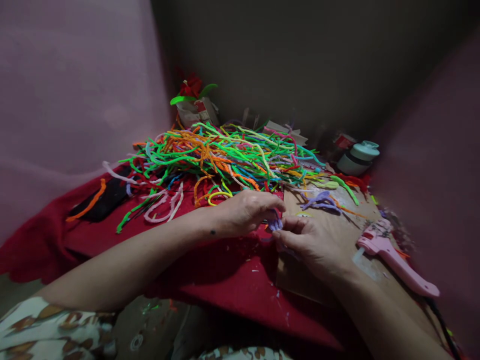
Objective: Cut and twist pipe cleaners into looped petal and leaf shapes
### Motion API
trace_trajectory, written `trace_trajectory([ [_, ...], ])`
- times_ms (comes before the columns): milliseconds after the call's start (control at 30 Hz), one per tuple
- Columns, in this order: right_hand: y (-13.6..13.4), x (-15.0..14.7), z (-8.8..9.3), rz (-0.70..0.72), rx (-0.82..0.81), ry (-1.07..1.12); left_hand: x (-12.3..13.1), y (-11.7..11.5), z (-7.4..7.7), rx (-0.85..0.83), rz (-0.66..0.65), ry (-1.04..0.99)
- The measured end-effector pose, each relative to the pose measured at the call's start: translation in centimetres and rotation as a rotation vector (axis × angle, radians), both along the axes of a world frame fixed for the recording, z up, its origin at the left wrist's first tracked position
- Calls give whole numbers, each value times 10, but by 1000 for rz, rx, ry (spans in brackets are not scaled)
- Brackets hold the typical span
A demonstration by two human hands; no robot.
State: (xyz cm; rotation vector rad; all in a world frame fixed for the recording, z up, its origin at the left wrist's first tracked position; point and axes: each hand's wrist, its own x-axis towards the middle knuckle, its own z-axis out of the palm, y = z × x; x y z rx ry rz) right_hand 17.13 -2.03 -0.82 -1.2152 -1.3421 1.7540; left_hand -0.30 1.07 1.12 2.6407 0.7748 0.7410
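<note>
Between my two hands is a small bundle of purple pipe cleaners [275,221], held over the front part of the table. My left hand [249,210] curls around its upper left side, fingers closed and partly hiding it. From the lower right, my right hand [309,242] pinches the same bundle between thumb and fingers. Just beyond my right hand, a purple pipe-cleaner piece [321,201] lies on a brown board [300,282]. A big tangled heap of colourful pipe cleaners [225,155] spreads behind my hands.
A pink glue gun [397,262] lies on the board at right, its cord trailing forward. A light blue lidded bottle [358,157] stands at the back right. At the back is a red flower [191,86] with green leaves. Red cloth [217,270] covers the table.
</note>
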Motion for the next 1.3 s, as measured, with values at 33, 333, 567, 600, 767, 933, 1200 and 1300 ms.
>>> trace_trajectory([
  [33, 0, 0, -1, -1, 6, -4, 0, 0, 0, -1, -2, -5],
  [333, -3, -3, 0, -6, 35, -90, -3, 0, 1, 7, 24, 1],
  [567, -1, -2, 1, -15, 3, 41, 5, -4, 5, -797, 175, -238],
  [600, 0, -1, 1, -13, -19, 71, 6, -3, 5, -877, 189, -266],
  [767, 6, 2, -2, -8, -114, 216, 6, -3, 7, -1049, 274, -384],
  [933, 9, 1, -4, -37, -201, 255, 8, -4, 1, -1028, 259, -434],
  [1200, 13, -4, -4, -59, -189, 292, 10, -4, 2, -957, 276, -493],
  [1300, 16, -3, -2, -122, -38, 212, 7, -2, 5, -1061, 267, -556],
])
